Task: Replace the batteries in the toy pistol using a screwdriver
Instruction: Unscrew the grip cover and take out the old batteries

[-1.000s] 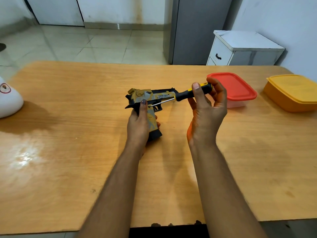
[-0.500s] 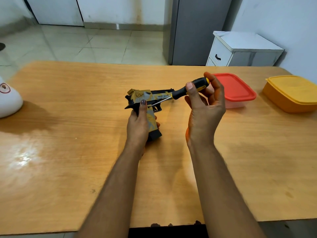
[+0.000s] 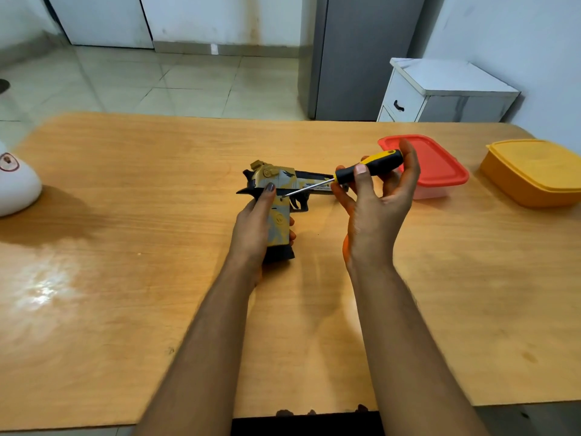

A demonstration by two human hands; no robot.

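Right, here's the left hand (image 3: pixel 256 229) wrapped around the grip of the toy pistol (image 3: pixel 280 196), fingers clenched on it, thumb stretched up along the back of the frame with its nail just under the slide. The pistol sits mid-table, held above the wooden table (image 3: pixel 125 278), barrel pointing off to the right, grip toward the camera. And the right hand (image 3: pixel 374 209) has the screwdriver (image 3: pixel 352 177), pinching the black-and-yellow handle between thumb and fingertips, remaining fingers fanned loosely behind it. The shaft slants down and to the left, the tip set against the pistol's side just above the grip, right beside that left thumb. Whether the tip is seated in a screw head, I cannot tell at this size. Beyond the right hand, a red-lidded container (image 3: pixel 437 166) rests on the table, and further right a yellow container (image 3: pixel 534 171). Far left edge, a white rounded object (image 3: pixel 15 187).
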